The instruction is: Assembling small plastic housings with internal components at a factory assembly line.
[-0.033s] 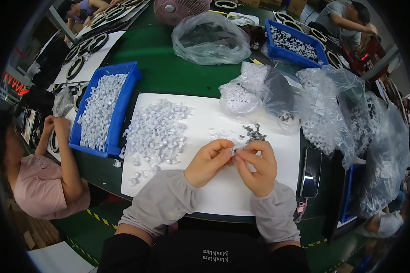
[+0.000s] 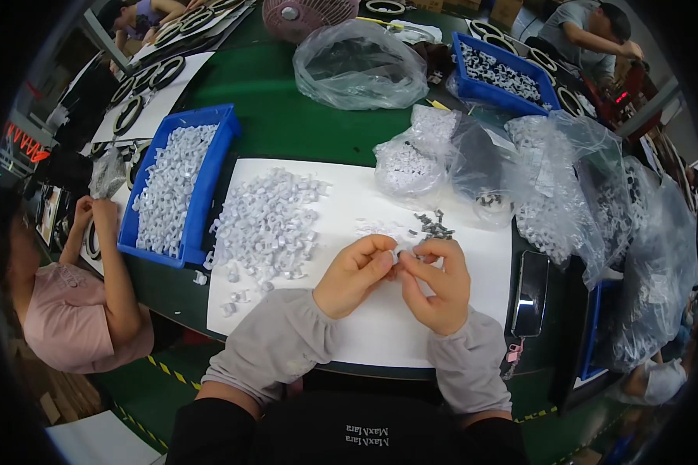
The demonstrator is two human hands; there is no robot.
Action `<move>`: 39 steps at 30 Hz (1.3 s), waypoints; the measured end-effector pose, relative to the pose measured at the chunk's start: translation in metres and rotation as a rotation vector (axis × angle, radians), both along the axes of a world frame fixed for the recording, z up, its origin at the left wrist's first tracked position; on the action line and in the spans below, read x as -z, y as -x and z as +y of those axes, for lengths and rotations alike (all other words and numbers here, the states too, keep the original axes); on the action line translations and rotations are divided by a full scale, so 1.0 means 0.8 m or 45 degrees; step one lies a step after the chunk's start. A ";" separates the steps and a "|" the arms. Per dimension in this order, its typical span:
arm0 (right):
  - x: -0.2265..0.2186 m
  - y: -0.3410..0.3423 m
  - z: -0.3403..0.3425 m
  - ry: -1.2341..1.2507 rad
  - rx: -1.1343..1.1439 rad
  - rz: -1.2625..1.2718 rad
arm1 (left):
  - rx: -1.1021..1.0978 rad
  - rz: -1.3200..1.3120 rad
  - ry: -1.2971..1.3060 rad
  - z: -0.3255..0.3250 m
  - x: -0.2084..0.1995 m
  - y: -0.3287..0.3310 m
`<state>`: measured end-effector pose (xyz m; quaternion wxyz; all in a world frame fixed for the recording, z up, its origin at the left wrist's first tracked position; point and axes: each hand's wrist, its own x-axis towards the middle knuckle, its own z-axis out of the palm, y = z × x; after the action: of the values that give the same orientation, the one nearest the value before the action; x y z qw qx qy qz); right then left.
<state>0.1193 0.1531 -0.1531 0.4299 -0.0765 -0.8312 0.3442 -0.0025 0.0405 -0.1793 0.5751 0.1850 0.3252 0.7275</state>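
Over a white sheet (image 2: 349, 333), my left hand (image 2: 354, 277) pinches a small white plastic part (image 2: 396, 254) between thumb and forefinger. My right hand (image 2: 440, 288) is closed too, its thumb and forefinger meeting at that part; whatever they pinch is too small and covered to make out. Just beyond the fingertips lie a little pile of dark small pieces (image 2: 434, 225) and a scatter of tiny white pieces (image 2: 378, 229). A big heap of white plastic parts (image 2: 267, 221) spreads to the left of my hands.
A blue bin (image 2: 226, 128) of white parts stands left, another blue bin (image 2: 547, 97) far right. Clear bags of parts (image 2: 539, 182) crowd the right side above a phone (image 2: 530, 294). An empty-looking plastic bag (image 2: 357, 66) and pink fan (image 2: 306, 17) are behind. A co-worker (image 2: 77, 310) sits left.
My right thumb and forefinger have shifted very slightly at the white part. Everything else looks the same.
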 end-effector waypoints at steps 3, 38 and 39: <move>-0.007 0.003 -0.001 -0.074 -0.094 -0.043 | -0.107 0.118 0.002 -0.003 -0.003 0.008; 0.029 0.011 0.014 -0.250 0.238 -0.622 | -0.120 0.233 -0.077 -0.001 -0.003 0.030; 0.031 0.011 0.013 -0.250 0.237 -0.612 | -0.118 0.234 -0.077 -0.001 -0.003 0.030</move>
<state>0.1104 0.1638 -0.1779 0.2553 -0.1900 -0.9281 0.1932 -0.0267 0.0396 -0.1768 0.5027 0.2528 0.3627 0.7429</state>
